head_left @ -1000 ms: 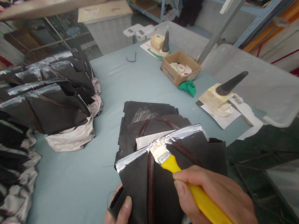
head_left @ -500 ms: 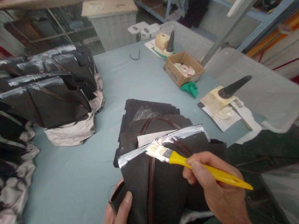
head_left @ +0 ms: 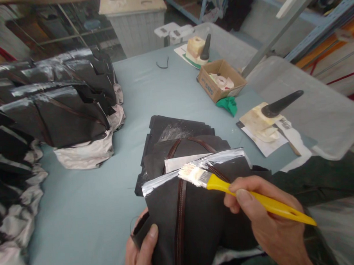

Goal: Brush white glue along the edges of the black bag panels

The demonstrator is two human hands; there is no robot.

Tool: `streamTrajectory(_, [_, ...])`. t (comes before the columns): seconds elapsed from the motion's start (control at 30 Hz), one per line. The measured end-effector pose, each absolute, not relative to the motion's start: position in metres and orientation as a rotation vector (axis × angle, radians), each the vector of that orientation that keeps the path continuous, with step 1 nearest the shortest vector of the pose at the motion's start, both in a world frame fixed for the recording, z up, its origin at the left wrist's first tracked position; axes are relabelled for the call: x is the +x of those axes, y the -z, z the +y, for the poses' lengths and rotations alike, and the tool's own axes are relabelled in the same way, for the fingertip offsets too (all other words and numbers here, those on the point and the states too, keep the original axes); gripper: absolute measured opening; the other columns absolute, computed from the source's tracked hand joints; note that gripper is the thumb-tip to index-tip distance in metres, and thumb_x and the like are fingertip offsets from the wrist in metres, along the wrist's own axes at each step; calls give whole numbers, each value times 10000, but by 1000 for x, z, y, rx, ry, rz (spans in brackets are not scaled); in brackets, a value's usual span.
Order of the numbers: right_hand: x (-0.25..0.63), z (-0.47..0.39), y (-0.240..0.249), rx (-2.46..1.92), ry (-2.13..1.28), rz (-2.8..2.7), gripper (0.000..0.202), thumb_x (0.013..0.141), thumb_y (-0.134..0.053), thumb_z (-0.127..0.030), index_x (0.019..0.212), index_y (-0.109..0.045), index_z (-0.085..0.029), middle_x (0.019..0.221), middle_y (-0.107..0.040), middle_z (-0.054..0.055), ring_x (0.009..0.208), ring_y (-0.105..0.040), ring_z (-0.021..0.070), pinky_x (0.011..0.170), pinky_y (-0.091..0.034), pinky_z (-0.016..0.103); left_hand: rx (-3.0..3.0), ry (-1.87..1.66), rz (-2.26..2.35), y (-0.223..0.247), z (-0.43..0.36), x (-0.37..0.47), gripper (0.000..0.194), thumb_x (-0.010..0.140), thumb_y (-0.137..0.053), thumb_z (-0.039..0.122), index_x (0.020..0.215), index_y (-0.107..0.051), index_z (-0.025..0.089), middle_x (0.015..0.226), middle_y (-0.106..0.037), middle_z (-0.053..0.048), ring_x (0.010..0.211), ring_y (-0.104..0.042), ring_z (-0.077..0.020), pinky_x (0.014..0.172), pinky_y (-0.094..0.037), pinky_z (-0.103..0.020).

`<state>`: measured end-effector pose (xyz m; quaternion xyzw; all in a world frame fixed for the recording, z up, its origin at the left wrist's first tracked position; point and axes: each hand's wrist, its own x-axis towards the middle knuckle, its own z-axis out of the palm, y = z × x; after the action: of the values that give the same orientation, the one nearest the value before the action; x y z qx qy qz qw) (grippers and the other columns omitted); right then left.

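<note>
A: What is nearest?

B: The left hand [head_left: 141,253], at the near edge. Its grip is clamped on the near end of a dark brown leather piece with a stitched brown seam [head_left: 195,221]. The thumb lies on top.

A: And the other hand?

B: The right hand [head_left: 268,218] is just to the right. Its fingers are closed around a yellow plastic brush with pale bristles [head_left: 226,185]. The bristles touch the far edge of the leather piece, where a white strip of glue [head_left: 193,169] runs from left to right.

A: What is under the piece?

B: A flat stack of more dark leather pieces [head_left: 177,136], lying on the pale blue desk [head_left: 89,206].

A: What is on the left?

B: A big heap of dark pieces with white edges [head_left: 55,110], well apart from the hands.

A: And farther away on the right?

B: A cream glue pot with a black cone-shaped handle [head_left: 267,115] sits on white paper. Beyond it lies a green cloth [head_left: 228,105], touching a small brown cardboard box [head_left: 221,80]. Farthest is a second cream pot with a black cone [head_left: 199,48].
</note>
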<state>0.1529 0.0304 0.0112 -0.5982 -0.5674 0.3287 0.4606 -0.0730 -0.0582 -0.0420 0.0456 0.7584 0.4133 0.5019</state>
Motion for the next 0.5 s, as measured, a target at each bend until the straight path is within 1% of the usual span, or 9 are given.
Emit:
streamTrajectory(0.1, [167,32,-7,-1478,-775,-1249,181,1013,-682,-298,852,-719,-223,647,-668,-30,514,-598,116,494,-523,177,128,-1022,1797,41,-55,-72,708,686,-891,622,1249,-734,221,1162,-815,-48,1237,-695,-334,953,-585,-316])
streamTrajectory(0.2, [166,32,-4,-1508,-758,-1205,177,1004,-706,-317,863,-724,-212,654,-671,-17,521,-599,126,493,-527,192,137,-1047,1770,39,-52,-72,742,665,-904,633,1253,-733,214,1132,-819,-47,1254,-684,-339,992,-567,-326])
streamTrajectory(0.27, [159,32,-5,-1513,-794,-1249,196,1012,-701,-333,859,-721,-211,649,-675,-17,514,-605,127,489,-531,193,119,-1044,1759,38,-50,-71,754,655,-910,640,1252,-736,214,1148,-818,-50,1255,-686,-338,977,-571,-320])
streamTrajectory(0.4, [151,30,-6,-1460,-843,-1260,240,1026,-680,-357,841,-711,-206,640,-666,-10,510,-608,137,483,-531,213,105,-1042,1734,32,-46,-69,771,610,-931,650,1223,-749,219,1038,-822,-35,1113,-745,-314,895,-598,-309])
streamTrajectory(0.5, [156,29,-7,-1457,-799,-1203,226,1029,-669,-348,862,-711,-202,659,-664,-2,524,-611,149,479,-526,231,121,-1067,1721,28,-44,-68,767,585,-941,647,1192,-763,213,984,-820,-38,1057,-759,-321,919,-607,-345])
